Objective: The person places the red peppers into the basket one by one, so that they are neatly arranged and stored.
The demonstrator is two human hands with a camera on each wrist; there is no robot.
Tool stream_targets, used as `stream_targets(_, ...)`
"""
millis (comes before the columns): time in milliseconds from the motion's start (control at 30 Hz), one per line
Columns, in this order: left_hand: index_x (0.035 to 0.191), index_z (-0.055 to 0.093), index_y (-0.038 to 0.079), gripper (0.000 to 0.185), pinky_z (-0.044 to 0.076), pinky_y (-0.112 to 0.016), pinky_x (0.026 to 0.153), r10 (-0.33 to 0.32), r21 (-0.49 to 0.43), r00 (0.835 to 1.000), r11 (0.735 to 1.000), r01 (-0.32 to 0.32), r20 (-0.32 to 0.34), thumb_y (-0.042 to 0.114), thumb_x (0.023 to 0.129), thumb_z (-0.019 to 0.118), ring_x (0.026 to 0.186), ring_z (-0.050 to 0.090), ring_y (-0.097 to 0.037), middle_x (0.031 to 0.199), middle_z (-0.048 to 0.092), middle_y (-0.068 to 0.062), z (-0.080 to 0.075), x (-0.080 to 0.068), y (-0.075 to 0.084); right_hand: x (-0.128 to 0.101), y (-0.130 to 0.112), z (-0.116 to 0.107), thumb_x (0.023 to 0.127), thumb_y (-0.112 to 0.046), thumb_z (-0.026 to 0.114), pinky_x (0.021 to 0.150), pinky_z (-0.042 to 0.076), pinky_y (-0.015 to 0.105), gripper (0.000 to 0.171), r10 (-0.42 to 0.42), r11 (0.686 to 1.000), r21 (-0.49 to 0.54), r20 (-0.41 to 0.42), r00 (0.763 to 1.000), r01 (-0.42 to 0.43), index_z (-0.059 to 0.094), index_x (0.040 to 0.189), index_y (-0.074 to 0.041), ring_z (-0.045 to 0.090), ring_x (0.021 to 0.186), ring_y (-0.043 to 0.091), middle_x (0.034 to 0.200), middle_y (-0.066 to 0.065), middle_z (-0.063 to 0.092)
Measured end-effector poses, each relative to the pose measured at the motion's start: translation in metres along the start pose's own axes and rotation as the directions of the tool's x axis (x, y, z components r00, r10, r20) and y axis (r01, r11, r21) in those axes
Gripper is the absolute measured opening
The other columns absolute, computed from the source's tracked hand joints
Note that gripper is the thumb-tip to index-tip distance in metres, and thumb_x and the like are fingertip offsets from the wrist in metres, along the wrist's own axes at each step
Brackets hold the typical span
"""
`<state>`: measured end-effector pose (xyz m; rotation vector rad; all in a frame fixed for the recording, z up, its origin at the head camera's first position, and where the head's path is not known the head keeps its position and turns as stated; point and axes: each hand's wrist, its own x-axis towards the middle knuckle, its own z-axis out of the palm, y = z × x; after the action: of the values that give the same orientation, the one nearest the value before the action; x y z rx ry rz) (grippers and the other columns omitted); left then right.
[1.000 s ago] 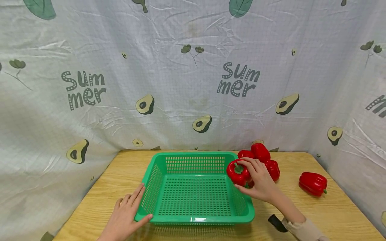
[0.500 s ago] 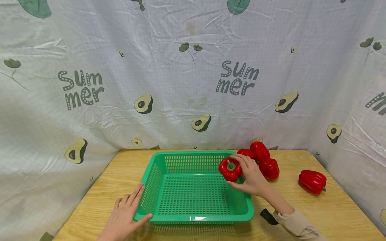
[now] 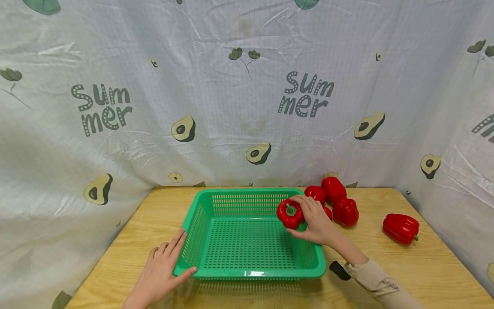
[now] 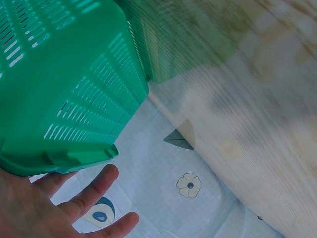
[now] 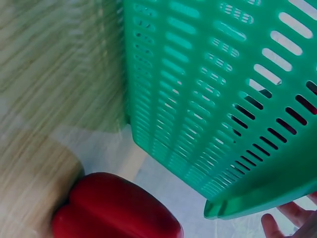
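The slotted basket (image 3: 247,240) is bright green; the held pepper (image 3: 289,214) is glossy red with a green stem, like the other peppers (image 3: 339,204); the table (image 3: 386,257) is pale wood-grain; the backdrop cloth (image 3: 231,107) is white with avocados and grey lettering.

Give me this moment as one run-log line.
right hand: holds red pepper over basket's right rim | left hand: steadies green basket | loose peppers: on table

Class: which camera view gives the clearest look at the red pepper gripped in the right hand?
The head view: the held pepper shows whole above the green basket. The left wrist view shows none; the right wrist view shows a pepper, perhaps another.
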<state>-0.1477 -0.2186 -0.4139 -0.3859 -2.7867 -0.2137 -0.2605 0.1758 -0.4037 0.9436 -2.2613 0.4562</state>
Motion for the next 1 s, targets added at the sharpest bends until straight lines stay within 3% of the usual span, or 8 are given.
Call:
stream_targets(200, 0.138, 0.035, 0.009, 0.081, 0.037, -0.054, 0.082, 0.012, -0.005, 1.000, 1.000, -0.012, -0.002, 0.056, 0.076, 0.058, 0.104, 0.050, -0.029, 0.140, 0.037, -0.007, 0.001, 0.007, -0.003, 0.007, 0.007, 0.003, 0.060, -0.038, 0.076, 0.076, 0.038, 0.038, 0.078, 0.023, 1.000, -0.020, 0.037, 0.999, -0.022, 0.043, 0.123, -0.006, 0.048, 0.105, 0.022, 0.117, 0.008, 0.050)
stream_targets(433, 0.137, 0.036, 0.010, 0.081, 0.037, -0.054, 0.081, 0.014, -0.004, 1.000, 1.000, -0.014, 0.010, 0.057, 0.075, 0.058, 0.103, 0.051, -0.029, 0.141, 0.038, -0.006, 0.000, 0.013, -0.006, 0.019, 0.012, 0.008, 0.064, -0.039, 0.074, 0.071, 0.034, 0.034, 0.076, 0.087, 0.996, -0.036, 0.161, 0.983, -0.082, 0.043, 0.128, -0.014, 0.049, 0.096, 0.021, 0.112, 0.007, 0.048)
stream_targets(767, 0.138, 0.035, 0.010, 0.081, 0.037, -0.054, 0.082, -0.004, -0.012, 0.999, 1.000, 0.004, 0.042, 0.058, 0.076, 0.057, 0.104, 0.050, -0.029, 0.141, 0.036, -0.006, 0.002, 0.013, -0.008, 0.027, 0.018, 0.017, 0.070, -0.044, 0.069, 0.078, 0.036, 0.047, 0.063, 0.144, 0.989, -0.086, 0.290, 0.946, -0.124, 0.047, 0.124, -0.021, 0.044, 0.102, 0.029, 0.111, 0.007, 0.050)
stream_targets(1000, 0.136, 0.037, 0.009, 0.081, 0.038, -0.053, 0.080, 0.014, -0.012, 1.000, 1.000, -0.013, 0.015, 0.057, 0.075, 0.058, 0.102, 0.051, -0.028, 0.141, 0.037, -0.006, 0.000, 0.014, -0.006, 0.033, 0.019, 0.020, 0.069, -0.044, 0.069, 0.078, 0.036, 0.051, 0.064, 0.138, 0.988, -0.118, 0.348, 0.927, -0.103, 0.046, 0.125, -0.021, 0.044, 0.103, 0.029, 0.111, 0.008, 0.050)
